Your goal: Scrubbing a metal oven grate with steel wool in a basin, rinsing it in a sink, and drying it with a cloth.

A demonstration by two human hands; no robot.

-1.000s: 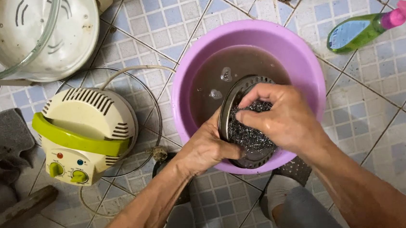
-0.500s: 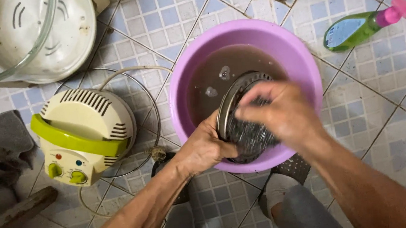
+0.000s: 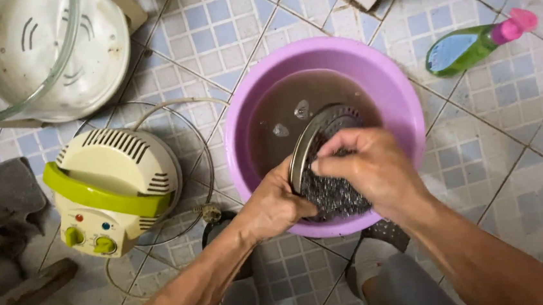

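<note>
Steel wool [image 3: 336, 196], dark and tangled, sits under our right hand [image 3: 373, 167], whose fingers are curled down and clamped on it, pressing it against a round metal disc [image 3: 312, 139]. Our left hand [image 3: 275, 204] grips that disc by its lower left edge, fingers closed around the rim, so the disc stands tilted on its edge inside a purple plastic basin [image 3: 396, 91]. Both hands meet over the near side of the basin, almost touching each other across the disc. Murky brown water [image 3: 281, 106] fills the basin, with a few pale bits floating in its far half. The basin rests on a floor of blue and white tiles [image 3: 506, 95], roughly in the middle of what we see. Well to its left stands a cream appliance head with a green handle [image 3: 109, 184], vents on top and small knobs on its near face; a thin wire ring [image 3: 182, 124] lies on the floor around it. Toward the far left corner sits a clear glass bowl on a white round base [image 3: 63, 46]. Toward the far right edge, a green bottle with a pink cap [image 3: 479, 42] lies on its side. Grey cloth [image 3: 1, 199] is bunched at the left edge of the floor.
</note>
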